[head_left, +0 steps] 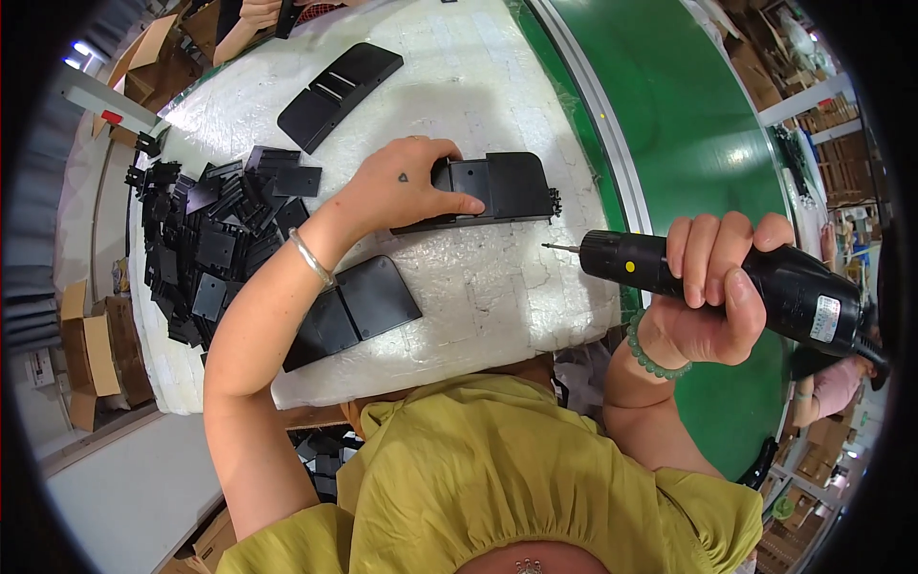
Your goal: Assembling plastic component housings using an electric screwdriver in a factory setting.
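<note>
My left hand (413,184) grips a long black plastic housing (517,184) on the wrapped work surface, thumb and fingers closed over its middle. A cluster of small black pieces (555,201) sits at the housing's right end. In my right hand (719,282) is a black corded electric screwdriver (622,260), held level with fingers wrapped around its body. Its thin bit points left toward the housing and stays apart from it. Another black housing (381,298) lies partly beneath my left forearm. Farther off rests a third one with slots (337,94).
Loose black plastic plates (222,237) form a pile on the left. A green conveyor belt (690,115) with a metal rail (604,124) runs along the right. Across the table show another person's hands (258,13). Cardboard boxes (99,356) stand at the left.
</note>
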`<state>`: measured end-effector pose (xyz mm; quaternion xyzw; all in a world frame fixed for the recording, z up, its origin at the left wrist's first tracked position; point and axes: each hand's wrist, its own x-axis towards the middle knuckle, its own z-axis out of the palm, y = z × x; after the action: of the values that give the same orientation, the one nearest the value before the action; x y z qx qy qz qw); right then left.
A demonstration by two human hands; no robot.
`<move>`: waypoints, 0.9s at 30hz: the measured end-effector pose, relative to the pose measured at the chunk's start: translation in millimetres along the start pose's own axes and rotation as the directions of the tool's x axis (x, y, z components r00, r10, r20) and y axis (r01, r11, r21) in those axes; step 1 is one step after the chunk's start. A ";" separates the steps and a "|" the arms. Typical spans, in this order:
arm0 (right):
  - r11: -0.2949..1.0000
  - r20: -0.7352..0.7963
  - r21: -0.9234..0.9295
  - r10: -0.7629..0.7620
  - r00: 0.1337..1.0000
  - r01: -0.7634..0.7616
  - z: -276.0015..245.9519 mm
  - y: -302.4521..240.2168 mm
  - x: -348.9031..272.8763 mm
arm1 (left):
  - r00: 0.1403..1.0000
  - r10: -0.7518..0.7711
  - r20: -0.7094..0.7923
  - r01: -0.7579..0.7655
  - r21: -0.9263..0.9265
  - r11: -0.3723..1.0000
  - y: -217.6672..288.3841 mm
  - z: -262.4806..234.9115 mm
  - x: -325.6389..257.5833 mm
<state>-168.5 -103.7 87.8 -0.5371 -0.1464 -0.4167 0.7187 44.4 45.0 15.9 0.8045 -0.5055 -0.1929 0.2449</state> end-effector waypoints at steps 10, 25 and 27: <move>0.999 0.112 0.027 -0.023 0.993 0.020 14.0 -26.4 4.1 | 0.979 0.030 -0.200 -0.059 -0.140 0.988 56.7 -8.4 -50.9; 0.962 0.229 -0.140 0.261 0.938 -0.233 44.0 -9.4 -15.8 | 0.957 0.016 -0.288 -0.081 -0.215 0.973 68.0 73.8 -90.8; 0.958 0.162 -0.165 0.262 0.951 -0.236 44.5 -3.8 -19.2 | 0.939 -0.010 -0.344 -0.076 -0.236 0.969 66.3 76.2 -91.8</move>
<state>-172.6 -55.7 94.6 -0.6373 -0.1120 -0.2813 0.7087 -83.9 88.7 -0.8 0.7804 -0.4409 -0.1069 0.4302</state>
